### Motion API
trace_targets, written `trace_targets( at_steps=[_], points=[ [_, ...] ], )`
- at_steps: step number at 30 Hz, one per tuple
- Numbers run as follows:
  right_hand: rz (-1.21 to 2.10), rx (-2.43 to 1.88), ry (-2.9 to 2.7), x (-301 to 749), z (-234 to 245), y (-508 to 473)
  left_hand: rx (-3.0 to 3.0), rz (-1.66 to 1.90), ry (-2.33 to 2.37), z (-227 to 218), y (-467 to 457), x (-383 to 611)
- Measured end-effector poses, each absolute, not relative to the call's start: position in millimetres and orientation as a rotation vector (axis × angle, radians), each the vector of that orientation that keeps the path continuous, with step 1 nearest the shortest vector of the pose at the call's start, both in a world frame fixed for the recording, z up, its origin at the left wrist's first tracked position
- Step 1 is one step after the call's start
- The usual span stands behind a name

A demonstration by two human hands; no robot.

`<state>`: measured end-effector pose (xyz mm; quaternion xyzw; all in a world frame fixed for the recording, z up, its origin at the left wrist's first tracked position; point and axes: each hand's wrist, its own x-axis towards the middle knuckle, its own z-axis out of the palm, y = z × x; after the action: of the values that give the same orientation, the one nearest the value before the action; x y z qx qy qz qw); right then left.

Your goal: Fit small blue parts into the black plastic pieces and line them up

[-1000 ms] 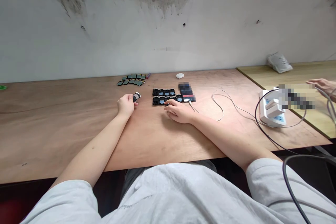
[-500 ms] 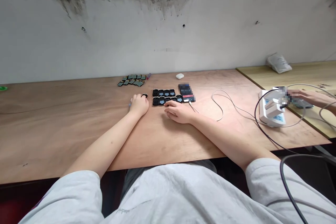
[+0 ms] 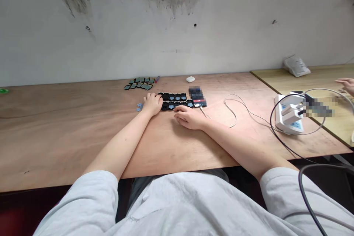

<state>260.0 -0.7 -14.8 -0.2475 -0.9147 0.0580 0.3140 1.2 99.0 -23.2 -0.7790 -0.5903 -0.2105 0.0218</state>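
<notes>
Two rows of small black parts with blue-grey faces [image 3: 174,101] lie on the brown wooden table [image 3: 69,125]. My left hand [image 3: 153,104] rests at the left end of these rows, fingers curled and touching the first parts; what it holds is hidden. My right hand [image 3: 188,117] lies flat on the table just in front of the rows, fingers stretched toward the front row. A tiny bluish piece [image 3: 139,107] sits on the table left of my left hand.
A cluster of several green flat chips [image 3: 139,83] and a pen [image 3: 156,79] lie farther back. There is a white case [image 3: 190,79], a blurred box [image 3: 197,96], a white cable [image 3: 235,112] and a power strip [image 3: 289,117]. A co-worker's hand [image 3: 346,85] shows at the right.
My left hand moved right, from apart at the left up to the end of the black rows. The small black-and-white item it held is now out of sight. My right hand stayed put.
</notes>
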Motion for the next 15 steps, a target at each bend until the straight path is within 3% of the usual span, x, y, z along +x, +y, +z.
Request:
trace_targets(
  at_steps=[7,15],
  points=[
    [0.088,-0.72,-2.406,260,-17,0,-2.59,-0.707,-1.709,-24,98,-6],
    [-0.14,-1.276,-2.074,268,-32,19,-2.67,-0.705,-1.665,-24,99,-8]
  ],
)
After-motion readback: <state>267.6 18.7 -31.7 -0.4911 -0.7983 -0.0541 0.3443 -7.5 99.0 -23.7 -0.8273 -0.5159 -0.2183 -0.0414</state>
